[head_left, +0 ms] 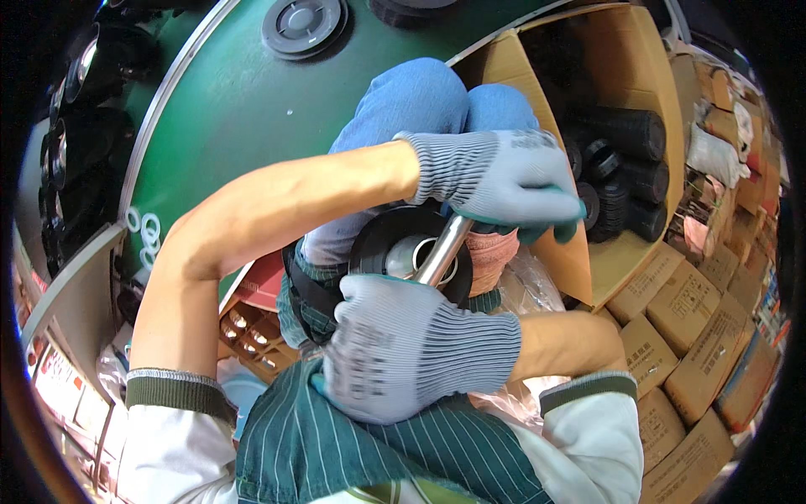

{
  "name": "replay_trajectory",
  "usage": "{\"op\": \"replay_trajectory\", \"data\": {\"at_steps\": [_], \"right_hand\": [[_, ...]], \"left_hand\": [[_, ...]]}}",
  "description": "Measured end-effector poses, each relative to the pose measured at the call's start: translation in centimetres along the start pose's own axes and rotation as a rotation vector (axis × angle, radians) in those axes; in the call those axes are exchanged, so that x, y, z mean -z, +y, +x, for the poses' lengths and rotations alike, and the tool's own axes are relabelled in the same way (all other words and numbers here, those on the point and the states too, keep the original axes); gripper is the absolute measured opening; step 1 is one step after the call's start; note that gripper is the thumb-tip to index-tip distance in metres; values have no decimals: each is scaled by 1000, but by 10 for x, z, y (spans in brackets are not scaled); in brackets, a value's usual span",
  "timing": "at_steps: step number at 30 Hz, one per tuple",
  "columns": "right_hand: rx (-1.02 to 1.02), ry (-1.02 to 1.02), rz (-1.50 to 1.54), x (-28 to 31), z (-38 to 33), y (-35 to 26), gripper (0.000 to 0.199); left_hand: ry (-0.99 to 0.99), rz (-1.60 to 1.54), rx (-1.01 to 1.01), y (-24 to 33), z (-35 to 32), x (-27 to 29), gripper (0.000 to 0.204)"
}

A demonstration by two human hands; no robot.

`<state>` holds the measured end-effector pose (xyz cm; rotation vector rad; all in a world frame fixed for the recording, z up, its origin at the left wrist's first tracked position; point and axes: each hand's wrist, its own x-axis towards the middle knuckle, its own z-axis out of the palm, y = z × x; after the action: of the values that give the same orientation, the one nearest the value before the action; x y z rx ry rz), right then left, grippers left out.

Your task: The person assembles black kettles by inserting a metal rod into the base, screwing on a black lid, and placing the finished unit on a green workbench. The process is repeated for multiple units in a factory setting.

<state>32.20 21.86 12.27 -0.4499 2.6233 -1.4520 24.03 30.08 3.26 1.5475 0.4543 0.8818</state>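
Note:
My arms cross over my lap, both hands in grey knit gloves. My left hand [512,181] reaches from the left to the far right and closes over the upper end of a shiny metal rod [445,249]. Nearer my body, my right hand [382,349] is wrapped round the rod's lower part, back of the hand up. Under the rod, between my legs, rests a round black part [375,244] with a pale metal ring [405,252] at its centre. My hands hide both rod ends and part of the black piece.
Black cylindrical parts [625,134] fill an open cardboard box [651,50] on the right. Stacked cartons [672,302] stand beyond it. A black disc [304,25] and white rings [149,227] lie on the green table [227,101]. A partitioned carton [252,336] sits low left.

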Motion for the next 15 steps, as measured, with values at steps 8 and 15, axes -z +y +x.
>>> {"op": "replay_trajectory", "data": {"at_steps": [8, 15], "right_hand": [[71, 434, 27, 5, -29, 1, 40], [17, 1152, 864, -17, -89, -5, 58]], "left_hand": [[511, 945, 345, 85, -65, -2, 52], [-96, 1022, 848, 171, -50, -27, 52]]}}
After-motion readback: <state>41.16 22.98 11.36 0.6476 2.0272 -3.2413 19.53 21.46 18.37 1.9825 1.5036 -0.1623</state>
